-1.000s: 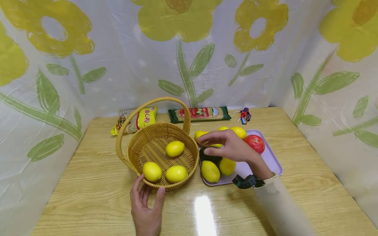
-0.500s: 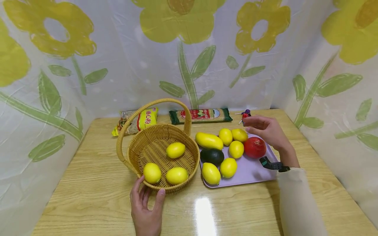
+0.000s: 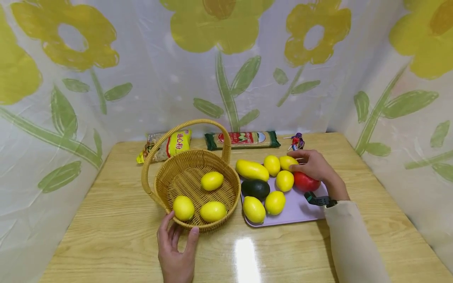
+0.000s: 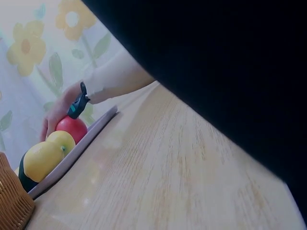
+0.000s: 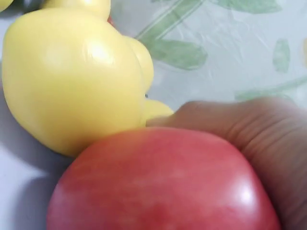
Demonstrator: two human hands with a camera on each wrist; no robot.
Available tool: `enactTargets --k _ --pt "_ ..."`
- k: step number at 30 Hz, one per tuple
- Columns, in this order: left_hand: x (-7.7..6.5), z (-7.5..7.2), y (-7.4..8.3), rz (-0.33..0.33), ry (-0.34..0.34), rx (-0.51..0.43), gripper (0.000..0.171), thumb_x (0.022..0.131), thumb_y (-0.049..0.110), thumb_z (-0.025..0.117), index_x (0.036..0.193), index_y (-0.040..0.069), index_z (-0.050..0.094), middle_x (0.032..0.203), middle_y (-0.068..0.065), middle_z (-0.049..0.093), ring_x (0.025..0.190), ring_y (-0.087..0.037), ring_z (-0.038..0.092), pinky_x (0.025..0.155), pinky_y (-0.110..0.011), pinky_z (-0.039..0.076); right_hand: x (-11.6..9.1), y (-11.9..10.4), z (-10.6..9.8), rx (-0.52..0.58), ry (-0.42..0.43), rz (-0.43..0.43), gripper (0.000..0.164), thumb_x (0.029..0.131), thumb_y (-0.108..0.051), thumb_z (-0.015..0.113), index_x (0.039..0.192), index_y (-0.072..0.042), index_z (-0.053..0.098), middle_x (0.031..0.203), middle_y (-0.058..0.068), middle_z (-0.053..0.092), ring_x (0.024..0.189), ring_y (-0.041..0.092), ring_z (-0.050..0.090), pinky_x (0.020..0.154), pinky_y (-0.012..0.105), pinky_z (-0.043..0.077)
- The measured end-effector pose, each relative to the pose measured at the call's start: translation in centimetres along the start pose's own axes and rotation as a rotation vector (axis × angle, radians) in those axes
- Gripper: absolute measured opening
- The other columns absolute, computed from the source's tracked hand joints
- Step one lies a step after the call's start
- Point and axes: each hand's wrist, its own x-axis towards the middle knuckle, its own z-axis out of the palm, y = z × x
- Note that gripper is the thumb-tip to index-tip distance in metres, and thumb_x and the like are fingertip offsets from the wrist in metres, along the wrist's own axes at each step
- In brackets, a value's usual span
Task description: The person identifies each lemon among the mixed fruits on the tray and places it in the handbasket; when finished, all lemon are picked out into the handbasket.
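Observation:
In the head view my left hand [image 3: 175, 251] rests its spread fingertips on the near rim of a wicker basket [image 3: 233, 204] with a tall handle. Three lemons lie inside, one of them a lemon [image 3: 212, 181] toward the back. My right hand [image 3: 313, 167] reaches over a lilac tray [image 3: 301, 214] and pinches the back-right lemon [image 3: 287, 162] between thumb and fingers. Below that hand sits a smooth red tomato-like fruit [image 5: 168, 187], filling the front of the right wrist view. A nearby lemon [image 5: 72, 76] stands beside it. The left wrist view shows the right hand above the red fruit [image 4: 72, 128].
Also on the tray are a long yellow fruit [image 3: 252, 169], a dark green oval fruit [image 3: 255, 189] and several lemons. Along the back lie a yellow-labelled bag [image 3: 178, 142], a noodle pack [image 3: 244, 140] and wrapped lollipops [image 3: 297, 141]. A flowered curtain [image 3: 159, 78] encloses the wooden table [image 3: 116, 220].
My right hand has moved from over the tray's left part to its back right, then lowered onto the lemon there. My left hand stays at the basket rim.

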Motion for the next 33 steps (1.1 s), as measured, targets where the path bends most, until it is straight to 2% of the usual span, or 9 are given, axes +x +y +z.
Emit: enactTargets --k 6,10,12,14,18,20,23,26,33 --pt "0.0 0.0 -0.1 0.000 -0.008 0.004 0.073 0.101 0.012 0.081 0.163 0.015 0.043 0.161 -0.005 0.036 0.152 -0.042 0.040 0.119 -0.004 0.040 -0.2 0.2 -0.1 -0.012 0.010 0.033 0.052 0.104 -0.026 0.077 0.152 -0.012 0.064 0.149 0.027 0.064 0.130 0.050 0.067 0.105 0.061 0.064" --pt "0.1 0.1 -0.1 0.004 -0.007 0.005 0.073 0.101 0.011 0.081 0.163 0.014 0.043 0.160 -0.004 0.036 0.152 -0.041 0.041 0.119 -0.005 0.040 -0.6 -0.1 -0.8 0.019 0.067 0.021 0.053 0.106 -0.027 0.076 0.154 -0.012 0.062 0.151 0.024 0.064 0.133 0.049 0.065 0.110 0.062 0.060" --pt "0.0 0.1 -0.1 0.004 -0.006 0.005 0.073 0.101 0.011 0.081 0.164 0.015 0.043 0.160 -0.004 0.036 0.151 -0.040 0.041 0.119 -0.005 0.040 -0.9 -0.6 -1.3 0.061 0.103 -0.012 0.053 0.106 -0.026 0.076 0.155 -0.012 0.062 0.152 0.022 0.064 0.134 0.048 0.064 0.113 0.060 0.059" --pt "0.0 0.1 -0.1 0.002 -0.004 0.000 0.073 0.101 0.011 0.081 0.164 0.015 0.043 0.161 -0.004 0.036 0.151 -0.039 0.041 0.119 -0.005 0.040 -1.2 -1.3 -1.8 0.104 0.127 -0.067 0.052 0.106 -0.023 0.076 0.155 -0.012 0.062 0.152 0.019 0.065 0.134 0.045 0.065 0.114 0.049 0.060" --pt "0.0 0.0 0.0 -0.001 -0.002 -0.002 0.073 0.102 0.012 0.080 0.164 0.016 0.042 0.162 -0.004 0.034 0.151 -0.039 0.041 0.118 -0.005 0.041 -1.8 -3.7 -2.2 0.174 0.123 -0.186 0.049 0.105 -0.017 0.077 0.152 -0.017 0.066 0.149 0.011 0.068 0.129 0.035 0.068 0.107 0.019 0.059" --pt "-0.1 0.0 0.0 0.000 -0.002 -0.005 0.073 0.102 0.012 0.080 0.164 0.016 0.042 0.162 -0.004 0.034 0.151 -0.039 0.041 0.118 -0.005 0.041 -2.0 -5.1 -2.1 0.209 0.094 -0.234 0.048 0.103 -0.014 0.078 0.150 -0.018 0.068 0.146 0.007 0.069 0.127 0.030 0.069 0.102 0.014 0.058" --pt "-0.1 -0.1 0.0 0.004 0.000 -0.006 0.073 0.102 0.011 0.080 0.164 0.016 0.042 0.161 -0.003 0.034 0.151 -0.039 0.042 0.118 -0.005 0.041 -2.3 -7.5 -1.3 0.285 0.011 -0.327 0.047 0.101 -0.007 0.078 0.148 -0.012 0.068 0.144 0.009 0.070 0.125 0.022 0.070 0.104 0.019 0.061" --pt "0.0 -0.1 0.0 0.008 0.009 0.003 0.073 0.102 0.011 0.080 0.164 0.016 0.043 0.160 -0.002 0.035 0.150 -0.038 0.043 0.118 -0.005 0.042 -2.5 -9.6 0.0 0.335 -0.102 -0.408 0.047 0.101 -0.004 0.078 0.146 -0.006 0.068 0.142 0.013 0.070 0.122 0.022 0.072 0.105 0.026 0.063" --pt "0.0 0.0 0.0 0.006 0.003 0.013 0.073 0.101 0.012 0.081 0.164 0.017 0.043 0.163 -0.004 0.035 0.150 -0.038 0.043 0.118 -0.005 0.041 -3.2 -13.2 4.6 0.285 -0.318 -0.472 0.041 0.102 -0.014 0.080 0.142 -0.015 0.072 0.142 0.004 0.072 0.119 0.022 0.072 0.109 0.037 0.063"
